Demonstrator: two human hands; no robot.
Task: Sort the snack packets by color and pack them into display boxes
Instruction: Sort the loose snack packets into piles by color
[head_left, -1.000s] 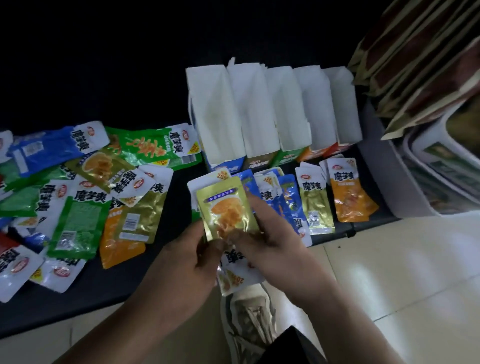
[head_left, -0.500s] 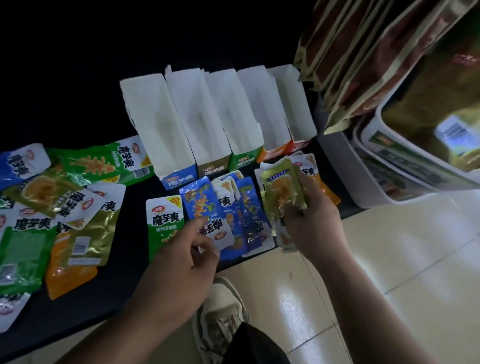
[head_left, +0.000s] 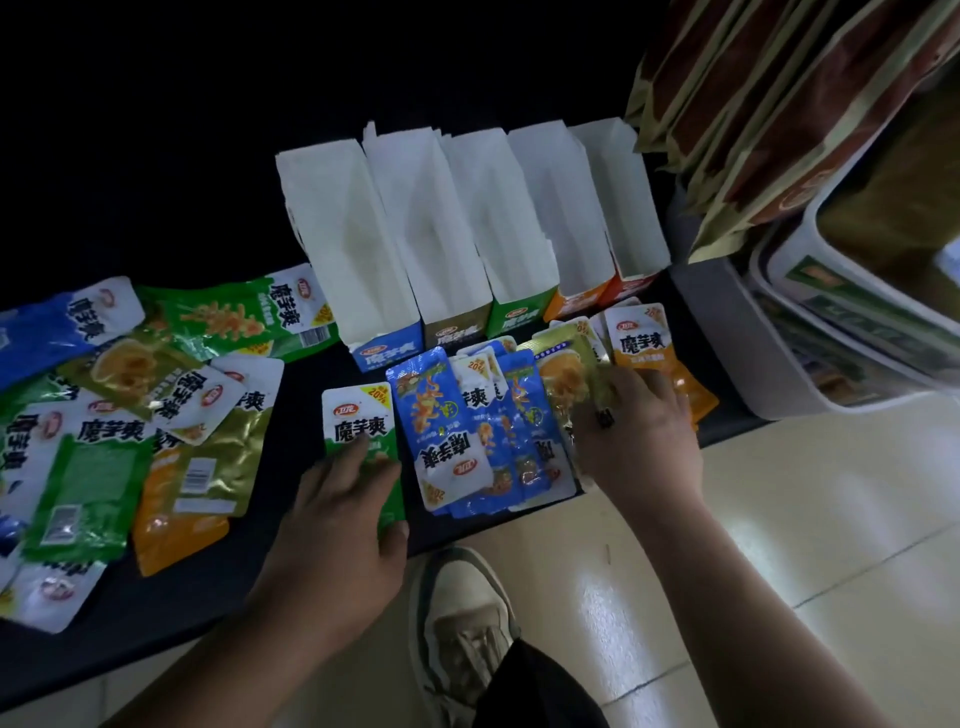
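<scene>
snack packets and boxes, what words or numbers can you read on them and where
"魔芋爽": green foil packet under the left hand.
"20%": yellow corner of that packet.
"魔芋爽": orange foil packet beside the right hand.
"魔芋爽", upside down: front blue foil packet.
Too blurred: gold foil packet the right hand grips, blue cardboard display box front, red oval logos, barcodes.

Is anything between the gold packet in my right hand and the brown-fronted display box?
Nothing upright blocks it. Only flat blue packets lie between the gold packet in the right hand and the brown-fronted box, whose top is open.
</scene>
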